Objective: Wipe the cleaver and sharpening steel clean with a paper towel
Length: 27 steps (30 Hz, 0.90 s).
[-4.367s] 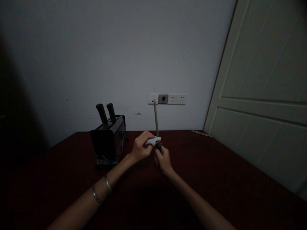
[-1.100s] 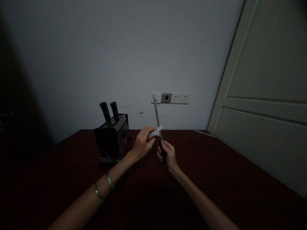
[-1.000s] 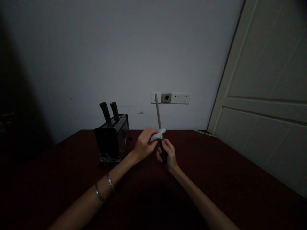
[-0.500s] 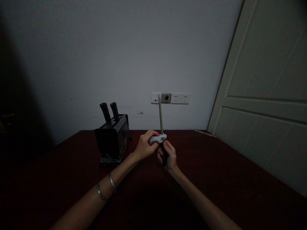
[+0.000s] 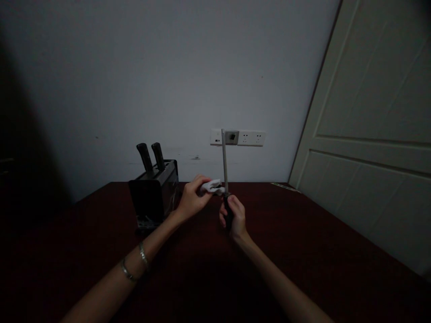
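My right hand is closed round the black handle of a honing steel, whose grey rod points up and leans slightly left. A crumpled white cloth is pinched in my left hand, just left of the rod's base. Whether the cloth's right end touches the rod I cannot tell. To the left of my hands stands a dark knife block, with two black-handled knives upright in its top.
The dark red table reaches back to a grey wall with sockets. A pale panelled door stands along the right side. A thin flat strip lies near the table's back right edge.
My left hand has drawn the cloth left, away from around the rod's base, and the cloth has opened out a little. My right hand keeps its grip on the honing steel.
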Available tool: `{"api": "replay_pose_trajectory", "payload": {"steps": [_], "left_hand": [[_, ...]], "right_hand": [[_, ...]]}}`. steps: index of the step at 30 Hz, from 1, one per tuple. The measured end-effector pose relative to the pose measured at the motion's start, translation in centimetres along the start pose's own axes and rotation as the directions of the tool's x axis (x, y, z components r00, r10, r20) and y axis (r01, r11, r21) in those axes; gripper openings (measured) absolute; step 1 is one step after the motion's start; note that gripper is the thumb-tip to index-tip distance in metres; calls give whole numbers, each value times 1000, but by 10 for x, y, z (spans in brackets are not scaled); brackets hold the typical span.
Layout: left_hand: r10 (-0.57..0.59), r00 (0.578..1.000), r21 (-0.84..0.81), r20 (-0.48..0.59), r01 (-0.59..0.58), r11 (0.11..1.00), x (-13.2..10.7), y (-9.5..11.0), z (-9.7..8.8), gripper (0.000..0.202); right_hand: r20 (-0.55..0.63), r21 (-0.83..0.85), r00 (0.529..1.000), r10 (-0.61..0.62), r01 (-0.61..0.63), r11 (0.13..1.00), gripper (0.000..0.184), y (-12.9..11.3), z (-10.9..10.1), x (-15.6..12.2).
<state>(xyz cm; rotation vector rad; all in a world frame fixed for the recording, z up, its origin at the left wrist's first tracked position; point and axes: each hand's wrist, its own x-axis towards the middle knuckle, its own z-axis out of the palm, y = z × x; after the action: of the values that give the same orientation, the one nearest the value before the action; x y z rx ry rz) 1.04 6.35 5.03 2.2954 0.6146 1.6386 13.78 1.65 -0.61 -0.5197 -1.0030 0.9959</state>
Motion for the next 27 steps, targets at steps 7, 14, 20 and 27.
{"api": "replay_pose_trajectory", "payload": {"steps": [7,14,20,27], "left_hand": [[144,983,49,113,-151,987,-8,8,10,14],[-10,995,-8,99,11,1000,-7,0,10,13],[-69,985,75,156,58,995,-6,-18,7,9],[-162,987,78,3,162,984,-5,-33,7,14]], "right_hand": [[-17,-100,1000,-18,17,995,31,2,0,-1],[-9,-76,1000,1,-1,997,32,2,2,-3],[39,-11,999,9,-8,1000,31,-7,3,-2],[79,-67,994,80,-74,995,30,-11,-3,4]]}}
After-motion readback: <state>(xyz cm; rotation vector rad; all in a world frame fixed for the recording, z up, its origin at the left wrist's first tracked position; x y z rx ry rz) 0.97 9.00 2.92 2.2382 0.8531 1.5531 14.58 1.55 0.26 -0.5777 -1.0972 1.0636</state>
